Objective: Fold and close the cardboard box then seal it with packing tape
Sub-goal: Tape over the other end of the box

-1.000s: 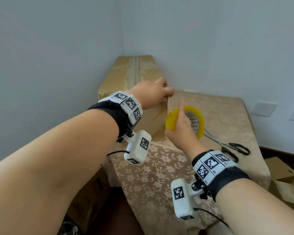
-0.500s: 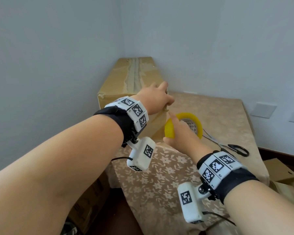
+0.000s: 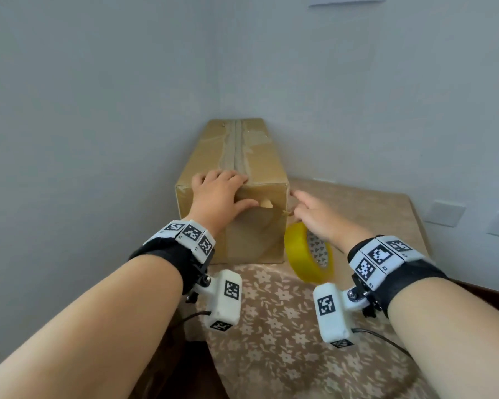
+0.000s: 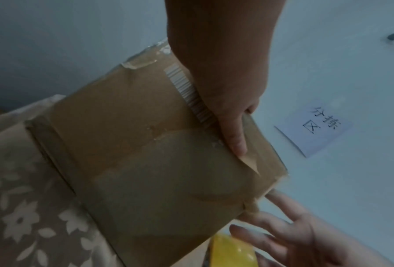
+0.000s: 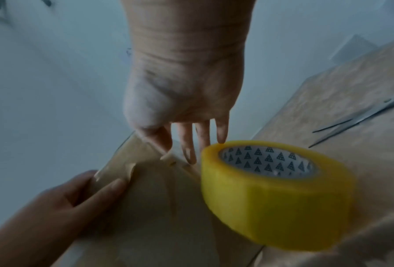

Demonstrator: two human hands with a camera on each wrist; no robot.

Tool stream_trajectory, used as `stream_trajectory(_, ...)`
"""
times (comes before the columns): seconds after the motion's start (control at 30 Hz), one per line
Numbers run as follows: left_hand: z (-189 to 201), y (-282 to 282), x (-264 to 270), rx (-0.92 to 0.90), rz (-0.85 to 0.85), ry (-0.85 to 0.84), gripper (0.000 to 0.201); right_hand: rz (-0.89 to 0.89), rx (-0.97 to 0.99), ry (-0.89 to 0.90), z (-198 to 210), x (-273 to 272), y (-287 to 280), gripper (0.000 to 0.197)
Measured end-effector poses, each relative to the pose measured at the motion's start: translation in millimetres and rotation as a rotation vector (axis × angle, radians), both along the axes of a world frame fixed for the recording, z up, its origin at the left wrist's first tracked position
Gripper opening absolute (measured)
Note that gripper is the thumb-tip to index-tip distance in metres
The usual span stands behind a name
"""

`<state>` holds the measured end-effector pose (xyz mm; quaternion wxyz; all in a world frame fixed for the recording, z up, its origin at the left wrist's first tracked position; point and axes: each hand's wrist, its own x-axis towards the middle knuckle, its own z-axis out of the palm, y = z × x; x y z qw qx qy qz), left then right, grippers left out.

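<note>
A closed cardboard box stands in the wall corner with tape along its top seam. My left hand lies over its near top edge, fingers on the top and thumb pressed flat on the front face. My right hand has straight fingers that touch the box's front right corner. The yellow tape roll leans beside that corner, just under my right palm. My little finger touches the rim of the roll. No hand grips it.
The box stands on a table with a floral cloth. Scissors lie on the cloth to the right of the roll. Walls close in behind and left of the box. A paper note hangs on the wall.
My right hand has let go of the tape roll, which now sits lower beside the box, and has reached to the box's right corner. My left hand slid left along the near top edge.
</note>
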<state>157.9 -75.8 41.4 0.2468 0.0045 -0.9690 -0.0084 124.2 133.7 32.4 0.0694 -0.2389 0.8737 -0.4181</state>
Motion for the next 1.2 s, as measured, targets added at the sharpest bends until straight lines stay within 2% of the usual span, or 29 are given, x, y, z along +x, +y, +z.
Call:
stream_trajectory(0.1,-1.0,-7.7,2.2,0.057,-0.081,0.027,0.054,-0.024,-0.094,0.003,2.3,-0.5,-3.2,0.052)
stream_trajectory(0.2,-3.6,-26.0,3.9,0.096,-0.199,0.066,0.052,-0.008,-0.042,0.076,3.0,-4.7,1.5,0.053)
stream_trajectory(0.3,-1.7,-42.8,1.0,0.070,-0.281,0.027,0.065,0.056,0.055,0.086,-3.5,-6.6,8.8,0.049)
stream_trajectory(0.4,-6.6,-42.8,1.2,-0.017,-0.261,0.033,0.073,0.082,0.119,0.021,-19.7,-7.6,7.0,0.038)
stream_trajectory(0.53,-20.9,-25.8,12.6,0.004,-0.114,0.110,0.060,0.005,0.097,0.077,-35.2,-8.8,3.0,0.033)
stream_trajectory(0.67,-19.4,2.2,32.4,0.140,-0.034,0.131,0.052,-0.034,0.117,0.119,-27.9,3.7,15.7,0.038)
stream_trajectory(0.77,-12.4,29.7,46.0,0.208,-0.105,0.183,0.049,-0.110,0.113,0.133,-21.8,9.7,44.2,0.035)
stream_trajectory(0.87,-5.1,67.3,51.1,0.173,-0.227,0.226,0.045,-0.215,0.201,0.137,-23.4,9.5,86.6,0.035)
stream_trajectory(0.93,-5.7,94.3,48.1,0.117,-0.295,0.189,0.042,-0.291,0.295,0.096,-27.9,10.4,115.4,0.033)
stream_trajectory(1.03,-19.5,128.9,37.9,0.044,-0.345,0.035,0.031,-0.339,0.491,0.011,-45.2,10.9,147.3,0.029)
stream_trajectory(1.1,-34.2,145.4,31.3,-0.021,-0.349,-0.048,0.030,-0.329,0.592,-0.036,-62.0,11.4,157.0,0.024)
stream_trajectory(1.2,-50.3,155.5,25.0,-0.072,-0.308,-0.133,0.031,-0.354,0.644,-0.035,-86.4,8.6,159.1,0.019)
